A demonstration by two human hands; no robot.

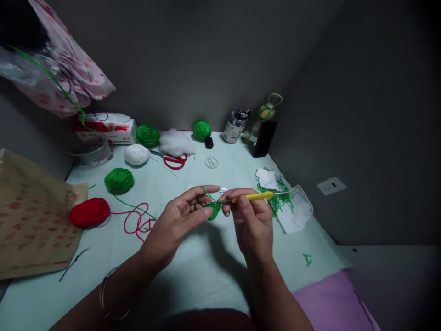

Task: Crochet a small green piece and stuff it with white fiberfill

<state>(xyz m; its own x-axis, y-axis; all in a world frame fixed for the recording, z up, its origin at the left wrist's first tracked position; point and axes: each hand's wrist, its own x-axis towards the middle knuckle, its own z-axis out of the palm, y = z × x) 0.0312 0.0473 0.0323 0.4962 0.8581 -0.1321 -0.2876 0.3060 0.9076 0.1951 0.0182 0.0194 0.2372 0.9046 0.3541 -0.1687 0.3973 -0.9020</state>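
Note:
Between thumb and fingers, my left hand [182, 218] pinches a small green crochet piece [214, 211]. Green yarn [208, 193] runs over the raised index finger of that hand. My right hand [253, 220] grips a crochet hook [257, 196] by its yellow handle, its metal tip pointing left and meeting the upper edge of the crochet piece. Whether a loop sits on the hook is too small to tell. Both hands are above the pale table cover, close together.
A red yarn ball [90, 212], green yarn ball [119, 179], white yarn ball [137, 155] and red-handled scissors [175, 161] lie left and behind. Green yarn scraps [282, 197] lie right. A pen cup [234, 128], bottle [257, 126] and dark phone-like slab [265, 139] stand at the back. A paper bag [37, 225] stands left.

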